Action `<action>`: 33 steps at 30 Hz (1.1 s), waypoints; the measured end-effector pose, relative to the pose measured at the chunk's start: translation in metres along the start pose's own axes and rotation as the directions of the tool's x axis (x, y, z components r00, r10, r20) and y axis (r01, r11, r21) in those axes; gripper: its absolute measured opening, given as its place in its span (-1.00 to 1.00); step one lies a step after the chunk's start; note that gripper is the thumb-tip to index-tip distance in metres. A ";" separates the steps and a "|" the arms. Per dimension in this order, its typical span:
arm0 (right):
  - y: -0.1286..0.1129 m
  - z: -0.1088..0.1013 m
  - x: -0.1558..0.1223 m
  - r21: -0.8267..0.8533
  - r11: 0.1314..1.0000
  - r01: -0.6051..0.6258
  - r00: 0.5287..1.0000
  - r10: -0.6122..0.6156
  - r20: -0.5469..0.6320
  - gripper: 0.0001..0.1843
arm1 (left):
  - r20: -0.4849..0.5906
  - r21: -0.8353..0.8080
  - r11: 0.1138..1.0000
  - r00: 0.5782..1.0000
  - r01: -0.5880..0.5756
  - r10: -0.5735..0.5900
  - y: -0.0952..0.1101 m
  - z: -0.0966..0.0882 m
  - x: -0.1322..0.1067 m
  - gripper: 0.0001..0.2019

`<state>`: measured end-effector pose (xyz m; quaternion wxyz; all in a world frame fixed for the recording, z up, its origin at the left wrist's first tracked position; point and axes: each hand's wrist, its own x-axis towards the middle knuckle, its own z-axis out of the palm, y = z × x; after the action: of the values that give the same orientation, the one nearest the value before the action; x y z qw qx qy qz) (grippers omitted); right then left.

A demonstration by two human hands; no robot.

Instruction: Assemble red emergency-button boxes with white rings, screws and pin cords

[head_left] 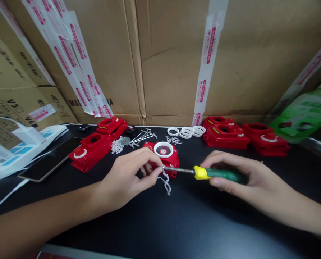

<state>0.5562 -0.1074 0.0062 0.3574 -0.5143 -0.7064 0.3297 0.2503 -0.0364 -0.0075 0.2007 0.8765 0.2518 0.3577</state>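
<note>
My right hand [232, 176] is closed around the green and yellow handle of a screwdriver [222, 174], whose shaft points left. At its tip, the thumb and fingers of my left hand [137, 171] are pinched together; whatever small piece they hold is hidden. A clear, chain-like strip [166, 183] hangs just below those fingertips, and I cannot tell whether they grip it. Right behind my left hand lies a red housing [173, 163], partly covered by it. On top of the housing is a white ring [163, 144] around a dark disc with a red and white mark.
Several white rings [186, 132] and a pile of small screws [172, 140] lie behind. T-shaped metal rods [142, 136] and clear chains [117, 145] are left of them. More red housings [91, 149] stand both sides. A phone [51, 158] and power strip [28, 153] lie left; cardboard [165, 72] rises behind.
</note>
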 end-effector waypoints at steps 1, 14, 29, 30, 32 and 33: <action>0.000 0.001 -0.001 0.022 0.999 -0.028 0.999 0.027 0.023 -0.69 | 0.015 0.014 1.000 1.000 -0.020 0.020 0.000 0.000 -0.001 -0.95; 0.012 -0.061 0.010 0.089 0.980 -0.180 0.937 0.143 0.320 -0.68 | 0.088 0.241 0.950 0.979 -0.201 0.185 -0.012 -0.027 0.020 -0.66; 0.043 -0.060 0.027 -0.064 0.973 -0.224 0.879 0.230 0.417 -0.61 | 0.247 0.059 0.971 0.939 0.230 -0.238 -0.062 -0.003 0.023 -0.30; 0.042 -0.060 0.026 -0.067 0.973 -0.223 0.877 0.230 0.421 -0.62 | 0.244 0.055 0.971 0.939 0.234 -0.241 -0.062 -0.003 0.023 -0.31; 0.043 -0.060 0.026 -0.066 0.974 -0.218 0.874 0.224 0.432 -0.63 | 0.237 0.043 0.970 0.941 0.239 -0.243 -0.062 -0.003 0.022 -0.33; 0.043 -0.060 0.026 -0.063 0.974 -0.217 0.871 0.222 0.437 -0.63 | 0.232 0.031 0.970 0.942 0.241 -0.242 -0.062 -0.002 0.022 -0.34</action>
<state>0.6225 -0.0656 0.0063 0.1451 -0.5051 -0.7079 0.4719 0.2435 0.0260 -0.0278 0.2703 0.8754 0.3322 0.2241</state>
